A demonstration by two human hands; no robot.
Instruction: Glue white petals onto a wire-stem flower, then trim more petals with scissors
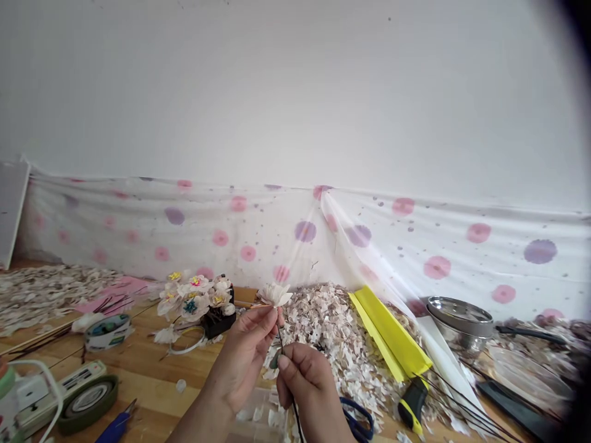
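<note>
A white artificial flower [276, 295] with thin pale petals is held upright just above my hands. My left hand [249, 351] is closed, pinching the flower at its base between thumb and fingers. Down from the bloom runs a thin dark stem [279, 335]. Lower on it, my right hand [309, 378] is closed, with the stem passing through its fingers and out below. A small dark green piece [275, 359], perhaps tape, shows at the right fingertips. Behind my hands lies a large heap of loose pale petals [323, 314].
Finished flowers [196, 298] stand left in a black holder [219, 321]. Green tape roll [87, 403], power strip [64, 394] and blue-handled tool [115, 424] lie front left. Rightward are blue scissors [357, 418], yellow paper [390, 332], a cutter [414, 403] and steel bowls [459, 323].
</note>
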